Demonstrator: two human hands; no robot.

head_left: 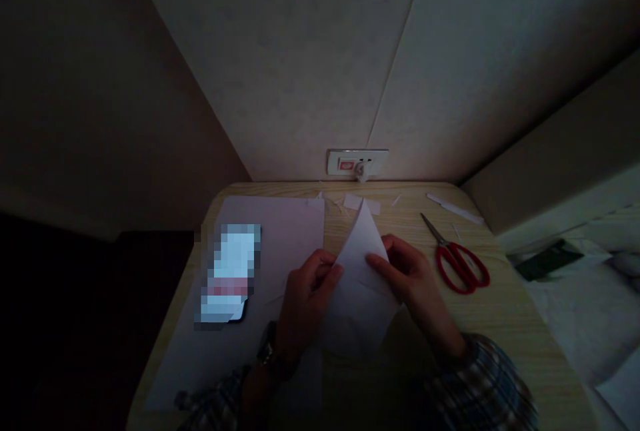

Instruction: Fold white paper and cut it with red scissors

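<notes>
A folded sheet of white paper (361, 284), pointed at its top, is held up between my two hands over the small table. My left hand (311, 294) pinches its left edge, thumb on the near face and fingers curled behind. On the opposite edge, my right hand (407, 267) grips the paper with the thumb in front and the other fingers partly hidden behind it. Red-handled scissors (457, 263) lie to the right of my right hand, blades pointing away to the upper left. Left of my left hand, a lit phone (233, 271) with a blurred screen rests on white paper sheets (287, 231).
The pale wooden table (510, 344) meets the wall at the back. Paper scraps (373, 205) and a paper strip (455, 209) lie along its far edge. A wall socket (357, 162) with a plug in it sits just above. Dark space borders the left side.
</notes>
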